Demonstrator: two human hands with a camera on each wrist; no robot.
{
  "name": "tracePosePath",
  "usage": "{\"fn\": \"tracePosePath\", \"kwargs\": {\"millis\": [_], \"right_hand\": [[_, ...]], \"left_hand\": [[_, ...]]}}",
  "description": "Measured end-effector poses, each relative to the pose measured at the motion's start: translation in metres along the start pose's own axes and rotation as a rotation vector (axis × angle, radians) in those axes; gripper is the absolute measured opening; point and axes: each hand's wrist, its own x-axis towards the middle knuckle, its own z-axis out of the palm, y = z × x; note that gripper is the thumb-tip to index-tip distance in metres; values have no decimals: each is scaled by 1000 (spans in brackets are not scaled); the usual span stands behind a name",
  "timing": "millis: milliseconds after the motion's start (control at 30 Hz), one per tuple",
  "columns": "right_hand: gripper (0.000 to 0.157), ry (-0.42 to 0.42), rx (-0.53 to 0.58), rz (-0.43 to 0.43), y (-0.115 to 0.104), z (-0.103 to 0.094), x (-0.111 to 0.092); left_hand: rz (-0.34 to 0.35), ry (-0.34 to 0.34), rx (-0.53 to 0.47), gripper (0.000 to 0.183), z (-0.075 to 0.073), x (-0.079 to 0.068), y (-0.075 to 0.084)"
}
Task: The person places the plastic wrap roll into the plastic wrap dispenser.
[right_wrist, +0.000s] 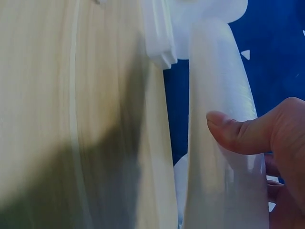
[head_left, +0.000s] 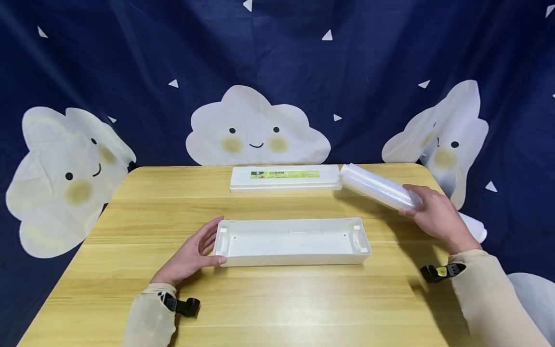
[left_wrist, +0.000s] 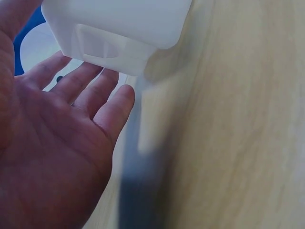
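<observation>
An open white plastic box [head_left: 291, 259], long and narrow, lies across the wooden table with its hollow facing up. My left hand [head_left: 191, 255] holds its left end, thumb at the near corner and fingers at the far one. Close up in the left wrist view, fingertips [left_wrist: 112, 76] meet the end of the box [left_wrist: 124, 19]. A roll of clear plastic wrap [head_left: 375, 185] is tilted above the table's right side. My right hand [head_left: 438, 219] grips it around its middle, and in the right wrist view the thumb [right_wrist: 238, 136] presses along the roll [right_wrist: 214, 81].
Behind the box, a white lid [head_left: 239, 180] with a green and yellow label [head_left: 284, 174] lies near the far edge of the wooden table [head_left: 303, 308]. A dark blue curtain [head_left: 368, 58] with smiling clouds hangs directly behind the table.
</observation>
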Motion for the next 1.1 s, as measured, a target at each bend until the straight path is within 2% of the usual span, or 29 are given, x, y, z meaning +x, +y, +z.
{"fn": "tracePosePath", "kwargs": {"millis": [167,600,967,1100], "right_hand": [[63,-3,-22,-22,-7,1,1],[64,13,19,-107,-24,2,3],[64,-12,57,-73,-34,3,1],[64,-3,68,-101,-39,2,3]], "left_hand": [[-1,-8,-13,100,0,0,-1],[6,-13,0,99,0,0,-2],[4,-25,-4,98,0,0,-3],[0,-14,10,97,0,0,-2]]}}
